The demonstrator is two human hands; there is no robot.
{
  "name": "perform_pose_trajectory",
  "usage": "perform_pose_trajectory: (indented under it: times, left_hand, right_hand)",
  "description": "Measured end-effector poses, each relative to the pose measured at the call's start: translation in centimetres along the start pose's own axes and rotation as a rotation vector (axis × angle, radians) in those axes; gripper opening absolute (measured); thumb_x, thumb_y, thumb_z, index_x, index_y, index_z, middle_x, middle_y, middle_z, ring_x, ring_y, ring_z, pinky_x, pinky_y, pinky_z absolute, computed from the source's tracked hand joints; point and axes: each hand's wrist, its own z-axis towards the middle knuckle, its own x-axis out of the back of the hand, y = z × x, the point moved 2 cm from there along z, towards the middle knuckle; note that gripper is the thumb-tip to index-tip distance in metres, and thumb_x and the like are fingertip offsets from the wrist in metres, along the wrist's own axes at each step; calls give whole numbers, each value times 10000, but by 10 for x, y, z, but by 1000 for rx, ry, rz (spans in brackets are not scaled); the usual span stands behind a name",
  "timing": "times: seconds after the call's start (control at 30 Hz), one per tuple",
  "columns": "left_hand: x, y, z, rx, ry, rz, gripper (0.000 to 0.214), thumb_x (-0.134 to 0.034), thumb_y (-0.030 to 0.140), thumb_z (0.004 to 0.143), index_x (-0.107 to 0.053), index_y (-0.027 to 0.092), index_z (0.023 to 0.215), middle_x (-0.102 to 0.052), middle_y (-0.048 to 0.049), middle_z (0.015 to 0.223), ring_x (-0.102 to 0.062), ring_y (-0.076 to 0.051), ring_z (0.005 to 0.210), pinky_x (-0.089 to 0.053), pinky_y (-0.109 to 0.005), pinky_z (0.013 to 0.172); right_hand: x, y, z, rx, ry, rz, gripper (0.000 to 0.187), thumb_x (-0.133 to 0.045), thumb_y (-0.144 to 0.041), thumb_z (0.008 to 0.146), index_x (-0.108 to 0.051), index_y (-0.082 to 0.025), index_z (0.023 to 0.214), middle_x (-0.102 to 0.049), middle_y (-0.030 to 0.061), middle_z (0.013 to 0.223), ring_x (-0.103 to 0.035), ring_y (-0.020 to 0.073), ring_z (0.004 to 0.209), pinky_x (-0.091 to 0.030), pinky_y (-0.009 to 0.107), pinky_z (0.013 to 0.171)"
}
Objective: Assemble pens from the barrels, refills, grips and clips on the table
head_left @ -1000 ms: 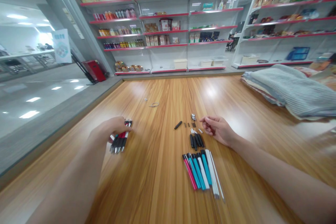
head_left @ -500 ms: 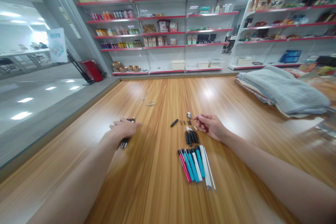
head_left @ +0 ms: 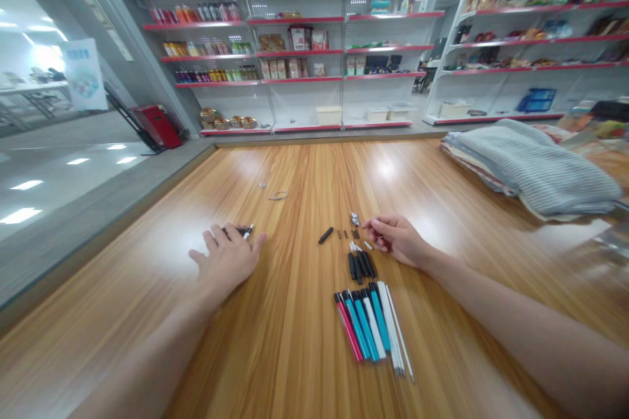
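Left hand [head_left: 227, 263], grip spread apart, partly covers slim black-and-white pens [head_left: 248, 232] on the brown wood-grain worktop [head_left: 299, 314], seemingly arranging them; lifting would require closing; right hand [head_left: 397, 237] half-curled, hold unclear.

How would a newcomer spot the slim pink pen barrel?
On the brown wood-grain table, find the row of slim pen barrels left of the thin white refills. The slim pink pen barrel lies at the row's left end, the only pink one among turquoise barrels and a white one.
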Motion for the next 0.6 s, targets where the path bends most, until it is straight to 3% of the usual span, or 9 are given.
perform_pose_trajectory:
  times: [0.23,0.33,0.47,0.6]
  left_hand:
    - [10,-6,9,13,33,24,866,-261,674,855,-357,-20,1364,-328,-342,1393,-225,-480,1326,-127,-708,996]
    - [3,-9,6,24,8,27,834,-248,663,863,-413,-12,1324,-399,-342,1330,-281,-483,1290,-141,-709,982]
    - [-8,-9,1,-5,9,-1,834,-246,660,863,-383,8,1363,-336,-346,1381,-235,-492,1315,-151,-719,964]
    - [-1,-4,-2,20,-49,-55,878,-260,709,841,-352,33,1393,-318,-335,1402,-186,-510,1333,-182,-735,940]
  right_hand:
    - [-4,0,-4,33,21,-7,269,-682,-386,814,-682,-129,895,-562,20,665,-404,66,501,-248,199,426]
    - [-5,-1,-3,42,31,-47,278,-673,-399,816,-683,-129,886,-564,19,660,-390,57,485,-233,193,417]
    - [-5,3,0,46,20,-76,293,-669,-421,811,-680,-137,882,-563,16,656,-387,58,479,-221,195,410]
    - [-9,6,1,50,14,-74,287,-661,-416,820,-677,-136,885,-559,17,664,-393,62,488,-222,205,422]
